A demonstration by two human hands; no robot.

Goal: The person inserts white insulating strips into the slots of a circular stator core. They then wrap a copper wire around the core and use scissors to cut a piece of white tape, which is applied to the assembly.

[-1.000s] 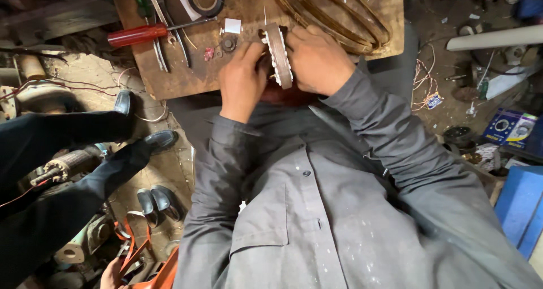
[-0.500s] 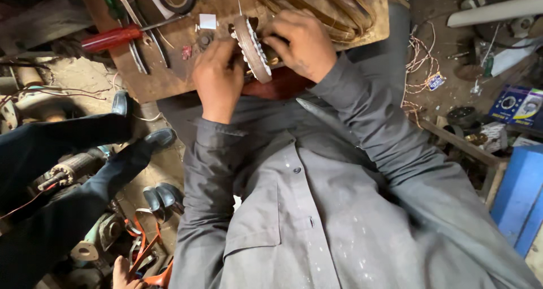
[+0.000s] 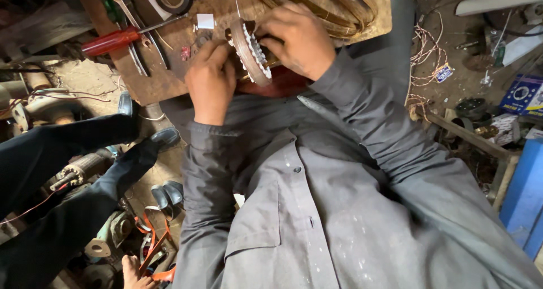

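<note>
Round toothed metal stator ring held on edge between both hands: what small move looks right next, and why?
Probably a slight turn of the round toothed metal stator ring by the left hand, bringing the next slot under the right hand. The ring stands on edge on the brown wooden board, the left hand bracing its near face, the right hand's fingers at its white-lined teeth.

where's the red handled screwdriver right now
In the head view, the red-handled screwdriver lies upper left on the wooden board, beside the wrenches.
</note>
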